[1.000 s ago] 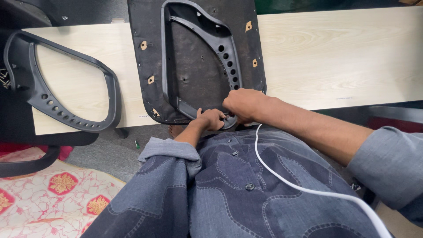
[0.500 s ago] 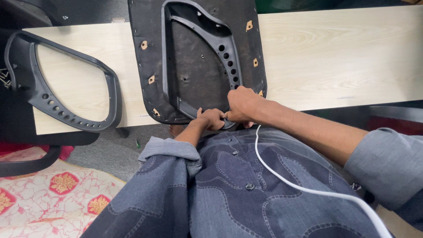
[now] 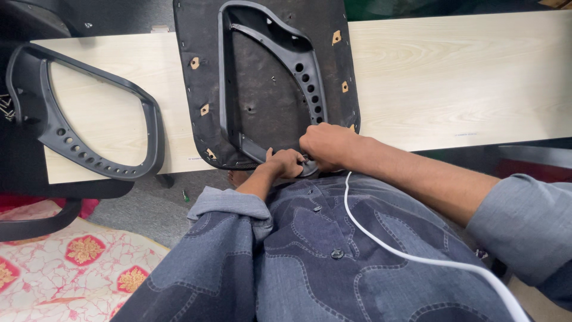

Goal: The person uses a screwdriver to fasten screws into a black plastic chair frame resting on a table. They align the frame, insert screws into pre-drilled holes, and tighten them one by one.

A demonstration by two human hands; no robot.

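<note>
The left hand [image 3: 285,163] and right hand [image 3: 325,146] are closed on the lower corner of the plastic armrest frame [image 3: 271,89], which lies on the black seat panel [image 3: 202,77]. The frame is best kept flat against the panel while that corner is worked, with pressure kept even.

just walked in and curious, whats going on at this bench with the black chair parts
A person is working on a black seat pad that lies underside up on a pale wooden bench. A dark plastic frame sits on the pad. Both hands are at its near corner: the left hand grips the edge and the right hand presses just beside it. A second frame lies untouched on the bench to the left. A white cable runs across the person's denim shirt.
</note>
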